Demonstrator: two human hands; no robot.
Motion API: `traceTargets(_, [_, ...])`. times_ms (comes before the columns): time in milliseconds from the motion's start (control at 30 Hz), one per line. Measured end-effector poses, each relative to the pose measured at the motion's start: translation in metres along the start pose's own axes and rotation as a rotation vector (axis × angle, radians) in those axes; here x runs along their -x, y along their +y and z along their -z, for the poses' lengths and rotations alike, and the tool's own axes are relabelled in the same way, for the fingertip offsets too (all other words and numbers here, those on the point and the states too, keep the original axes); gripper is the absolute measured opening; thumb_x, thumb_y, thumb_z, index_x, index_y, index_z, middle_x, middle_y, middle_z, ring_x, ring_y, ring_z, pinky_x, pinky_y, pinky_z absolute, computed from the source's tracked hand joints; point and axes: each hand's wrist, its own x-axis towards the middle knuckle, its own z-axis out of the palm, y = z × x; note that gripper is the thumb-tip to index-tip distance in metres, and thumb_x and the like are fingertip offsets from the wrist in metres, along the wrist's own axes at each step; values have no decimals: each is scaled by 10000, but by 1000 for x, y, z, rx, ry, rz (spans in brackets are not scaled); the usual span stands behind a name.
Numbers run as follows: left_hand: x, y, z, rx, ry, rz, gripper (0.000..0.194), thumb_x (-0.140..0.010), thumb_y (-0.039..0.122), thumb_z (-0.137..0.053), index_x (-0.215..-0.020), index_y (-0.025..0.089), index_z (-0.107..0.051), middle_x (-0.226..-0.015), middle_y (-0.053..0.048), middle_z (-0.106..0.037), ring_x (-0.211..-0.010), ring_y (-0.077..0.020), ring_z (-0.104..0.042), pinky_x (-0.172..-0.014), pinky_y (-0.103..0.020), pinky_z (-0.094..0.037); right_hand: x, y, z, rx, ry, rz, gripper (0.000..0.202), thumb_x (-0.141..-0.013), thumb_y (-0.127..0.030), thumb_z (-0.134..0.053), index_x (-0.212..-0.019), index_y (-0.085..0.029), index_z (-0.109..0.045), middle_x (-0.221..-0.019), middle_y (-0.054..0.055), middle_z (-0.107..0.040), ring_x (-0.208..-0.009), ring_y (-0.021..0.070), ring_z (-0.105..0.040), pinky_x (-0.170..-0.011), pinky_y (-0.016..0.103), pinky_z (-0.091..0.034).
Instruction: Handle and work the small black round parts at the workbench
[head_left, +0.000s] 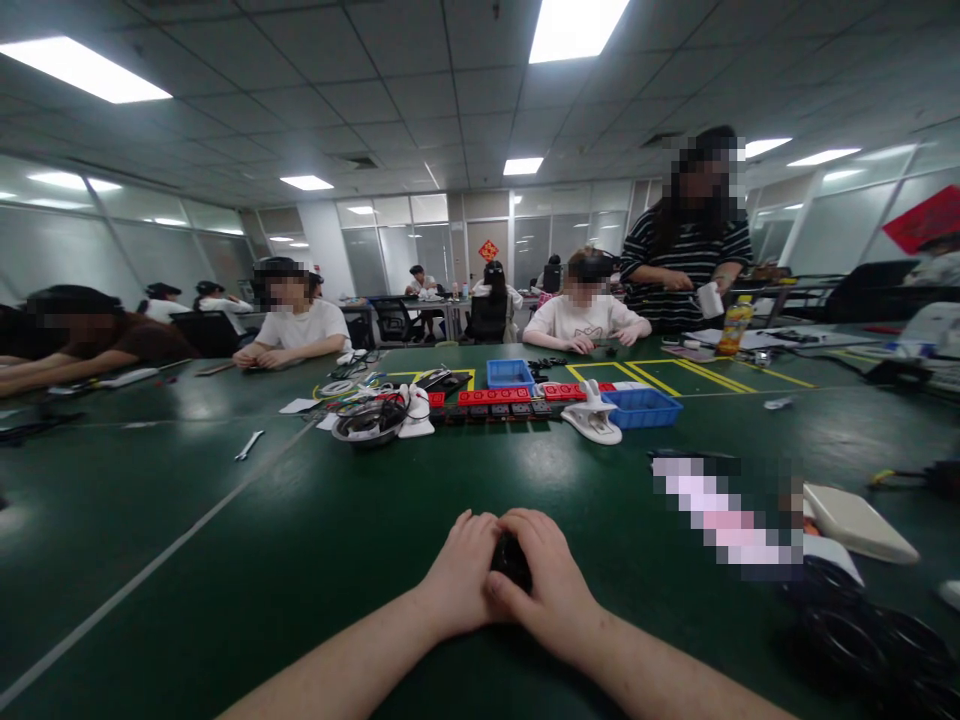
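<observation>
Close in front of me, at the near middle of the table, a small glossy black rounded object [511, 562] sits between my two hands. My right hand [551, 575] curls over it from the right, its thumb across the near side. Pressed against its left side is my left hand [461, 570], with the fingers bent and partly hidden behind the object. Most of the object is covered, so its exact kind does not show. Both forearms rest near the green table top [360, 550].
Ahead lie red socket strips [495, 396], blue bins [641, 408], a white clamp [596, 415] and a bowl of cables [369, 422]. A wrench [249, 446] is left; black rings [840, 630] and a cream-coloured case [859, 522] are right. Co-workers sit and stand beyond.
</observation>
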Motion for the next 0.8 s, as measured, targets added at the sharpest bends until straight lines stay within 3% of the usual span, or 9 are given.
traceTargets(133, [0,5,1,-35,3,42,545,-603,435,-647,-1055,185,-473,-993,-62,-531,-972,-260,-491,-1028,-505,-220,-1,-2,-2,32,-1,-67,328,-702,-342,-596,-965,-174,-495,-969,82,-539,-916,239,-484,-832,419,-393])
traceTargets(267, [0,9,2,-56,31,63,329,-647,362,-606,-908,183,-515,-896,-41,-549,-911,-235,-514,-1015,-487,-246,-2,-4,-3,89,-24,-143,231,-677,-259,-614,-860,-178,-500,-861,51,-530,-822,215,-481,-754,391,-411])
traceTargets(367, [0,10,3,-34,46,59,305,-631,333,-621,-880,188,-523,-865,-27,-554,-878,-223,-522,-1015,-473,-246,-4,-3,-2,100,-44,-135,136,-690,-204,-576,-804,-189,-503,-823,38,-522,-790,203,-476,-729,379,-414])
traceTargets(467, [0,6,4,-6,41,11,342,-599,340,-655,-885,191,-541,-863,-22,-552,-853,-222,-521,-985,-456,-283,-4,-2,0,42,-56,-92,121,-687,-141,-519,-795,-194,-509,-828,40,-525,-792,196,-480,-728,364,-418])
traceTargets(633, [-3,-9,6,71,-81,-138,286,-585,291,-688,-828,201,-569,-875,-5,-550,-835,-198,-514,-772,-299,-432,-1,-7,6,-103,-111,100,267,-585,-55,-419,-781,-214,-505,-844,25,-556,-853,187,-510,-808,364,-408])
traceTargets(800, [-5,-16,3,81,-91,-228,280,-573,262,-706,-824,209,-592,-866,13,-549,-836,-182,-515,-783,-273,-418,0,-13,13,-100,-214,212,265,-585,-48,-382,-708,-240,-518,-760,-28,-591,-844,158,-559,-1000,442,-255])
